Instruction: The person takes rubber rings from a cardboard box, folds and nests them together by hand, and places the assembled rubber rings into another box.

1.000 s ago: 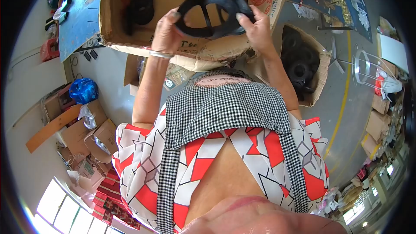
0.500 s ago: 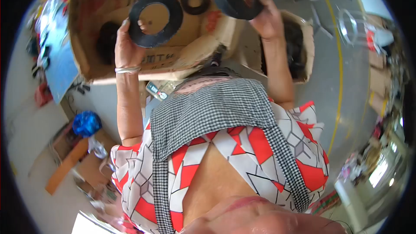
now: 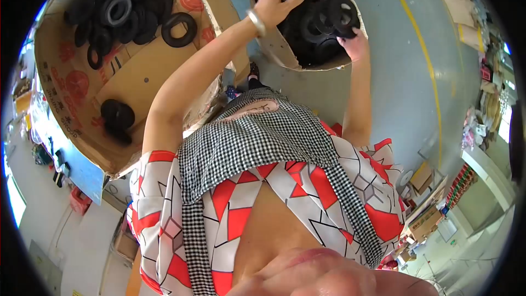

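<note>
My left hand (image 3: 276, 5), with a silver bangle at the wrist, reaches over the smaller cardboard box (image 3: 274, 51). Its fingers are apart and nothing shows between them. At that box's right side my right hand (image 3: 355, 45) grips the lower edge of a black ring (image 3: 344, 15); the thumb and fingertips are partly hidden. More black rings lie heaped in the dark inside of this box, below both hands.
The large cardboard box (image 3: 123, 79) at the left holds several black rings (image 3: 179, 29), most piled at its far side. A blue table (image 3: 82, 167) is at the left. A yellow line (image 3: 426, 57) crosses the grey floor at the right.
Both hands have moved from the large box to the smaller one. My left hand no longer holds its black ring. The view has turned, bringing the smaller box nearer the middle.
</note>
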The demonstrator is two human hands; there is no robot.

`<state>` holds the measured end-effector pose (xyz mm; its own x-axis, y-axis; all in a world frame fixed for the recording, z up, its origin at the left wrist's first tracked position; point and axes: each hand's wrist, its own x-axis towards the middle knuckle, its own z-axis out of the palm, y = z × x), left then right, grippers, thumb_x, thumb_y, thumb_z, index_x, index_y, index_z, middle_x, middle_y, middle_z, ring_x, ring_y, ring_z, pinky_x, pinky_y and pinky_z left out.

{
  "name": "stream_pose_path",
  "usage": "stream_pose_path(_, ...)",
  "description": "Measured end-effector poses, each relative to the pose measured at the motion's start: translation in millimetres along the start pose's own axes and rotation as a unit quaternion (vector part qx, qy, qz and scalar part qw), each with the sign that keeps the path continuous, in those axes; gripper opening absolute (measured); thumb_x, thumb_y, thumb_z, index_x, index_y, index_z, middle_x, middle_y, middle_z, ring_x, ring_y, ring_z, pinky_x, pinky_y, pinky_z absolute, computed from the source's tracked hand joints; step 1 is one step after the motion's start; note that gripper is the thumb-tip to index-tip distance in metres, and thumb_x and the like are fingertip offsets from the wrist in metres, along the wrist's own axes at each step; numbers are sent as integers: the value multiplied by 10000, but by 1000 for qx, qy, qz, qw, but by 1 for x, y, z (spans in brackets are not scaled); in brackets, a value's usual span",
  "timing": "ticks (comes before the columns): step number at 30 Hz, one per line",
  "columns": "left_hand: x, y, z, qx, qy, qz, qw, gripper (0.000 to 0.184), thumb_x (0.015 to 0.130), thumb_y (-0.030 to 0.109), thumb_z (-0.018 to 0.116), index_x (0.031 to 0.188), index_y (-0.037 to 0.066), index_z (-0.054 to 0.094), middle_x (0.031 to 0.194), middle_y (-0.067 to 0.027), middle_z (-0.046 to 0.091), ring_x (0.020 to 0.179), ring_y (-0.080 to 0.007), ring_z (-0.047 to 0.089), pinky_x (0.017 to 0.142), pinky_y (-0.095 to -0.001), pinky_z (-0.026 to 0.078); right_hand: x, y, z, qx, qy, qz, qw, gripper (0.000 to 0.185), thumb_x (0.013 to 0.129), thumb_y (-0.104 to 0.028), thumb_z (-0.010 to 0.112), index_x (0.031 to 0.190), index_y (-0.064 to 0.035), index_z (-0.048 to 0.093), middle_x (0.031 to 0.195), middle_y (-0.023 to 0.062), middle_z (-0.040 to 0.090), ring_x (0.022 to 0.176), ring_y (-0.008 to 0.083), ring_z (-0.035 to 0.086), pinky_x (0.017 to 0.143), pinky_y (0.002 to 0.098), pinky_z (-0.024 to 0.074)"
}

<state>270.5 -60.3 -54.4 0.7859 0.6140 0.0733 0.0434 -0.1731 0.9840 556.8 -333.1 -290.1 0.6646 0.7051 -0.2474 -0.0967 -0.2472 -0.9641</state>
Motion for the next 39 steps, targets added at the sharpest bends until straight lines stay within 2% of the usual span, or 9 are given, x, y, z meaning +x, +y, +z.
stream_pose_path(2,-30,42,-34,-66,5,-6,998,311,882,112,563,1173,5,535,1058,-44,596,889,-102,547,777,-222,439,-43,-59,44,234,217,310,895,362,744,-199,665,1069,-99,542,1007,59,575,928,270,547,854,484,443)
stream_pose_path(8,-95,-4,-195,-20,385,-40,922,223,855,136,612,1041,15,625,900,-16,642,795,-71,582,695,-190,453,-59,-14,47,-68,327,227,915,458,702,-266,674,1043,22,570,828,109,586,748,200,566,513,298,503)
stream_pose_path(16,-114,-121,-211,415,315,-391,759,835,640,362,768,1248,-62,382,1149,-266,541,1059,-350,556,902,-378,447,-96,-67,57,-414,254,82,870,361,787,-215,542,1077,-1,525,1161,255,478,1070,413,453,866,471,395)
stream_pose_path(22,-134,-153,-209,249,319,-371,836,578,624,279,773,1089,11,557,910,-177,639,847,-277,624,760,-344,489,-177,-41,94,-608,233,165,741,594,678,-377,745,1101,-70,463,1150,198,465,1029,435,470,803,488,450)
stream_pose_path(29,-152,-59,-201,-204,337,-213,894,214,792,150,636,937,-6,629,744,-54,627,684,-131,594,620,-240,454,-151,57,3,-337,224,193,894,715,657,-208,750,1209,-18,338,1040,230,561,961,404,554,854,455,458)
stream_pose_path(31,-153,-20,-189,-278,320,-149,893,180,842,120,589,968,-4,620,762,-46,620,696,-120,584,636,-237,446,-114,156,-47,-624,-49,40,779,611,694,-171,694,1194,-12,381,981,236,589,891,385,590,808,429,477)
stream_pose_path(33,-158,-4,-178,-303,267,-90,911,167,884,96,546,1017,14,605,791,-27,597,734,-108,558,695,-227,428,-119,-30,49,-438,64,244,863,480,742,-167,645,1151,-11,447,958,220,609,871,387,599,753,423,490)
stream_pose_path(35,-160,19,-166,-204,272,-95,936,329,944,304,445,960,14,600,773,-5,552,750,-104,502,742,-236,396,-109,-93,83,-451,53,-38,890,317,809,-160,578,1075,-4,503,948,200,622,837,384,604,734,404,493)
stream_pose_path(39,-155,46,-139,-181,276,-98,939,507,966,426,317,972,-3,586,767,-3,531,740,-98,463,738,-239,375,-96,-269,225,-53,-138,-17,989,222,877,-148,574,1028,10,616,842,28,634,739,83,578,691,227,489)
